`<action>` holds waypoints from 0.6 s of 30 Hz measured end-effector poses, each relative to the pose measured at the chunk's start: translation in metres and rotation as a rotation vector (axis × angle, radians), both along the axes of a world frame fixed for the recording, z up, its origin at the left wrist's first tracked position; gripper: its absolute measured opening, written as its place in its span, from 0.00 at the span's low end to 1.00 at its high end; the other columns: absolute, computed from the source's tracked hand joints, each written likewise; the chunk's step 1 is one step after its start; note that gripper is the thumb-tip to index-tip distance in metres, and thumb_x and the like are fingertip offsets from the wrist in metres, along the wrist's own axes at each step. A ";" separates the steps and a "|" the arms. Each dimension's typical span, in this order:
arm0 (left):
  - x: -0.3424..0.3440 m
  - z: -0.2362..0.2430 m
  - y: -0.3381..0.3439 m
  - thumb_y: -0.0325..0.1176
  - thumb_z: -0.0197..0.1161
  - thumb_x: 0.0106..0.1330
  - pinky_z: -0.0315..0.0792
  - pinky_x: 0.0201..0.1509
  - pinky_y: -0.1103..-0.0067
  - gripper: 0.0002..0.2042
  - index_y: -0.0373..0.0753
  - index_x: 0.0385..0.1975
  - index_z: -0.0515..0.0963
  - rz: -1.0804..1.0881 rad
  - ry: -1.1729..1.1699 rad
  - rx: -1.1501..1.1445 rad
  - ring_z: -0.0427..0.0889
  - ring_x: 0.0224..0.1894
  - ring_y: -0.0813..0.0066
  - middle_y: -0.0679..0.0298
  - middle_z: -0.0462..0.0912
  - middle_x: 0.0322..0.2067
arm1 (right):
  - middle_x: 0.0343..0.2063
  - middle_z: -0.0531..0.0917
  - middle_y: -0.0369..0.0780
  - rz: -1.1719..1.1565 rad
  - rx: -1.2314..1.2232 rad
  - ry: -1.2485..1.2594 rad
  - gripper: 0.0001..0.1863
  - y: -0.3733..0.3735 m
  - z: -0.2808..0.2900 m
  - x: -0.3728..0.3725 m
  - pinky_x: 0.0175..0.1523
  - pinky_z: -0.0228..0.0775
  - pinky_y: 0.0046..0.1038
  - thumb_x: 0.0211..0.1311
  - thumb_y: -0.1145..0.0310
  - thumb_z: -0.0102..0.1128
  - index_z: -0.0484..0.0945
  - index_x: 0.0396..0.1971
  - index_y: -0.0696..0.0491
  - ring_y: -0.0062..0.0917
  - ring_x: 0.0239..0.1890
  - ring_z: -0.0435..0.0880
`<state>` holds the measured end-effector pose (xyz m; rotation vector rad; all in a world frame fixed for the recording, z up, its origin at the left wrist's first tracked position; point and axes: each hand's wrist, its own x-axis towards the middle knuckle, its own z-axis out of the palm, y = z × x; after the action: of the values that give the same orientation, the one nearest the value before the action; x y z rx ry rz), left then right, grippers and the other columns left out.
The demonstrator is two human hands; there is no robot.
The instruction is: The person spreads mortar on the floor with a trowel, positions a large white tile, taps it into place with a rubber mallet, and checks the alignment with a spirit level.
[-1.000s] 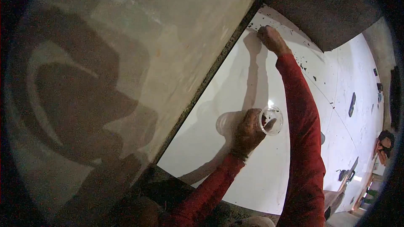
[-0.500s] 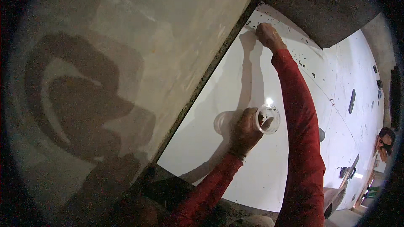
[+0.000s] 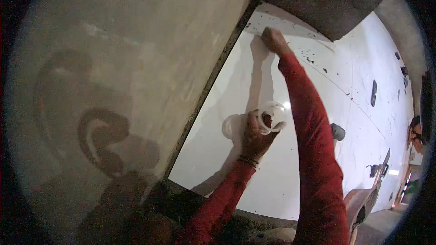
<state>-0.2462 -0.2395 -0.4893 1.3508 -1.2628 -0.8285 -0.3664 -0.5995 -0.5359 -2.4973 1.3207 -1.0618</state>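
Note:
My left hand is wrapped round a clear, round plastic container, its mouth toward me. Something dark reddish shows inside or through it. Both are over a glossy white surface. Farther away, my right hand is closed in a fist at the far end of this surface, close to scattered small dark bits. Whatever its fingers hold, if anything, is hidden from view.
A plain grey wall borders the white surface on the left, and a dark block stands at the far end. To the right lie a dark oblong object and a dark rounded piece. Another person is at the right edge.
The whole view has shifted slightly, so most things appear farther left. My left hand still grips the container, now turned a little. The right fist stays at the far end.

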 end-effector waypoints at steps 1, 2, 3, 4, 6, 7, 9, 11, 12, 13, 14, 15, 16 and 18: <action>0.019 0.006 -0.003 0.45 0.77 0.55 0.74 0.47 0.66 0.31 0.32 0.48 0.69 0.027 -0.092 -0.009 0.79 0.42 0.60 0.54 0.77 0.39 | 0.27 0.81 0.50 -0.047 0.012 -0.033 0.15 0.018 0.013 0.021 0.39 0.71 0.37 0.64 0.61 0.54 0.74 0.28 0.60 0.43 0.32 0.81; 0.023 0.013 -0.002 0.43 0.77 0.55 0.75 0.50 0.65 0.31 0.31 0.50 0.68 0.029 -0.137 -0.018 0.80 0.45 0.56 0.53 0.78 0.42 | 0.28 0.81 0.48 -0.051 0.346 -0.607 0.18 0.036 0.009 0.011 0.41 0.71 0.37 0.69 0.57 0.48 0.73 0.31 0.59 0.37 0.32 0.80; 0.010 -0.019 0.000 0.45 0.75 0.56 0.73 0.50 0.64 0.32 0.31 0.51 0.68 -0.042 -0.185 0.027 0.79 0.45 0.53 0.51 0.78 0.42 | 0.28 0.81 0.46 -0.175 0.199 -0.448 0.22 0.071 -0.008 -0.026 0.38 0.71 0.35 0.74 0.54 0.41 0.72 0.33 0.59 0.33 0.31 0.80; 0.012 -0.010 0.001 0.45 0.75 0.56 0.73 0.50 0.64 0.32 0.31 0.51 0.68 -0.057 -0.183 0.021 0.79 0.45 0.53 0.51 0.78 0.42 | 0.27 0.81 0.47 -0.221 0.174 -0.409 0.16 0.102 -0.001 -0.034 0.36 0.72 0.34 0.74 0.60 0.45 0.72 0.34 0.58 0.36 0.29 0.80; 0.015 0.013 -0.001 0.46 0.74 0.58 0.71 0.52 0.64 0.28 0.33 0.50 0.71 0.084 -0.449 -0.160 0.79 0.46 0.52 0.50 0.79 0.44 | 0.24 0.80 0.50 -0.393 0.068 -0.408 0.06 0.180 0.037 -0.012 0.32 0.72 0.36 0.69 0.70 0.53 0.73 0.36 0.57 0.44 0.25 0.80; 0.010 0.000 -0.005 0.49 0.73 0.58 0.71 0.49 0.63 0.29 0.32 0.48 0.71 0.058 -0.379 -0.184 0.78 0.45 0.49 0.49 0.77 0.43 | 0.22 0.79 0.50 -0.463 0.113 -0.482 0.05 0.209 0.052 -0.015 0.31 0.72 0.38 0.67 0.72 0.56 0.73 0.36 0.57 0.46 0.24 0.80; -0.003 -0.018 -0.011 0.49 0.72 0.59 0.71 0.46 0.63 0.26 0.32 0.45 0.74 -0.064 -0.250 -0.221 0.78 0.42 0.49 0.49 0.77 0.40 | 0.20 0.79 0.49 -0.569 0.071 -0.319 0.08 0.262 0.039 -0.034 0.29 0.71 0.40 0.68 0.68 0.55 0.73 0.35 0.57 0.44 0.22 0.81; -0.015 -0.020 -0.021 0.50 0.74 0.56 0.71 0.46 0.61 0.28 0.34 0.46 0.75 -0.064 -0.190 -0.101 0.79 0.42 0.50 0.53 0.80 0.40 | 0.22 0.79 0.51 -0.711 0.218 -0.523 0.08 0.311 0.045 -0.034 0.33 0.71 0.37 0.68 0.68 0.52 0.73 0.37 0.59 0.40 0.25 0.82; -0.018 -0.016 -0.028 0.52 0.74 0.55 0.70 0.48 0.61 0.29 0.35 0.46 0.75 -0.024 -0.267 -0.137 0.79 0.43 0.50 0.54 0.81 0.40 | 0.30 0.79 0.56 -0.695 0.226 -0.558 0.09 0.333 0.054 -0.032 0.39 0.71 0.44 0.67 0.71 0.52 0.69 0.41 0.59 0.55 0.35 0.80; -0.038 -0.011 -0.031 0.52 0.74 0.55 0.70 0.48 0.61 0.29 0.35 0.46 0.75 -0.060 -0.258 -0.150 0.79 0.43 0.50 0.54 0.81 0.40 | 0.30 0.79 0.52 -0.757 0.166 -0.611 0.08 0.351 0.038 -0.048 0.39 0.72 0.38 0.69 0.71 0.50 0.70 0.43 0.59 0.46 0.33 0.81; -0.046 -0.006 -0.031 0.53 0.74 0.54 0.69 0.50 0.60 0.30 0.36 0.46 0.74 -0.045 -0.448 -0.144 0.79 0.44 0.51 0.55 0.81 0.40 | 0.30 0.79 0.52 -0.770 0.159 -0.638 0.08 0.365 0.031 -0.053 0.39 0.72 0.38 0.69 0.71 0.50 0.70 0.43 0.59 0.46 0.33 0.81; -0.051 0.001 -0.033 0.54 0.75 0.53 0.68 0.52 0.59 0.30 0.37 0.46 0.74 -0.022 -0.634 -0.143 0.79 0.45 0.52 0.56 0.81 0.40 | 0.30 0.79 0.49 -0.795 0.249 -0.923 0.08 0.378 0.029 -0.057 0.39 0.72 0.35 0.71 0.71 0.49 0.70 0.44 0.59 0.38 0.32 0.80; -0.054 0.006 -0.034 0.54 0.75 0.53 0.68 0.52 0.59 0.30 0.37 0.46 0.74 -0.031 -0.652 -0.157 0.79 0.45 0.52 0.56 0.81 0.40 | 0.30 0.79 0.45 -0.804 0.344 -1.208 0.09 0.389 0.027 -0.060 0.39 0.72 0.33 0.72 0.70 0.48 0.70 0.45 0.58 0.31 0.31 0.80; -0.060 0.003 -0.034 0.53 0.74 0.54 0.61 0.60 0.60 0.34 0.38 0.54 0.70 -0.102 -0.627 -0.013 0.76 0.51 0.58 0.59 0.78 0.48 | 0.29 0.76 0.40 -0.790 0.315 -1.254 0.08 0.413 0.021 -0.063 0.36 0.70 0.26 0.73 0.70 0.47 0.70 0.44 0.58 0.23 0.30 0.75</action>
<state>-0.3062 -0.2735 -0.4863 1.6098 -1.8242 -0.4677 -0.4292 -0.1866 -0.5153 -0.6279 1.6801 -1.8300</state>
